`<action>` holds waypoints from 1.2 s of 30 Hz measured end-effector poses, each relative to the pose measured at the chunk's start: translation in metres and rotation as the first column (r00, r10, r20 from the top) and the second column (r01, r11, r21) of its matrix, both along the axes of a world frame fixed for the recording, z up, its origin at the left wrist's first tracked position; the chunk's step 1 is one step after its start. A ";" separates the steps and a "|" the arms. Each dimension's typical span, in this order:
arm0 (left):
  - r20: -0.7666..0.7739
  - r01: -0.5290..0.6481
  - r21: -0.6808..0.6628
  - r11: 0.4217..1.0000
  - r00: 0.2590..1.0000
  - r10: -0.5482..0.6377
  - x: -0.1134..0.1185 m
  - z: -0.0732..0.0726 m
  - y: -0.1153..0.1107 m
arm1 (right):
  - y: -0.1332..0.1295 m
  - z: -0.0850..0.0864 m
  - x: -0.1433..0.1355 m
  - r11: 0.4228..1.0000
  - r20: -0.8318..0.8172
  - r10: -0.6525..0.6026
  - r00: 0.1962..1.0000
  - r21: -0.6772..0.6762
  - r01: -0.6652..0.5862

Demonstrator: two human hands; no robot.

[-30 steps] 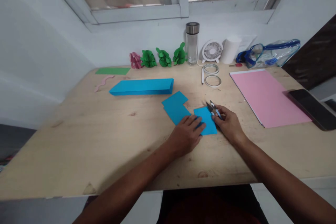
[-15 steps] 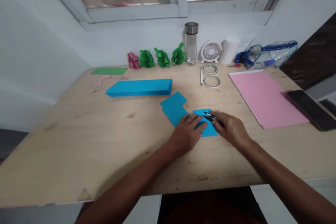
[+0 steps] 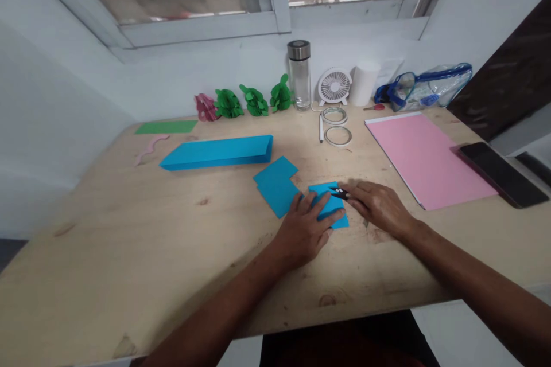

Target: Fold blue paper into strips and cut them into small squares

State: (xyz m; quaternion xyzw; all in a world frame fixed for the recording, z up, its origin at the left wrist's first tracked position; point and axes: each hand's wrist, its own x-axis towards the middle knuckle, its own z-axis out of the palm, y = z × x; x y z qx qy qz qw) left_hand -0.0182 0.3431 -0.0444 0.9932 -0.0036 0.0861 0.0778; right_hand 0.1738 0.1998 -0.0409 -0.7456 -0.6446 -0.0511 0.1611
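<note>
My left hand [image 3: 303,232] lies with fingers spread on a small blue paper piece [image 3: 336,204], pressing it to the table. In my right hand [image 3: 379,206] are small black snips [image 3: 341,192], their blades over the paper's upper right part. The fingers around the handle hide most of it. Left of this piece, beside my left fingertips, lie overlapping blue paper pieces [image 3: 275,186]. Farther back is a long folded blue paper [image 3: 217,152].
Pink paper sheets [image 3: 430,160] and a black phone [image 3: 501,175] lie at right. Along the back stand green paper leaves [image 3: 253,102], a glass bottle [image 3: 300,80] and a small fan [image 3: 334,87]. Tape rolls [image 3: 338,136] and a white pen [image 3: 321,128] lie before them.
The whole view has shifted slightly. My left thumb now reaches farther across the small blue piece toward its right edge. The snips stay over the paper in my right hand.
</note>
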 end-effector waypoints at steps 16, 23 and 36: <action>-0.021 0.008 -0.048 0.999 1.000 -0.009 0.004 0.002 0.004 | 0.012 0.004 0.019 0.995 -0.054 -0.077 0.996 0.057 0.080; 0.020 -0.058 -0.137 0.989 0.998 0.061 0.017 -0.004 0.011 | 0.007 -0.004 0.018 1.000 -0.045 -0.001 0.999 0.014 0.002; -0.048 -0.025 -0.072 0.997 0.999 0.022 0.018 -0.007 0.009 | -0.020 -0.002 0.018 0.982 -0.123 0.189 0.974 0.029 -0.187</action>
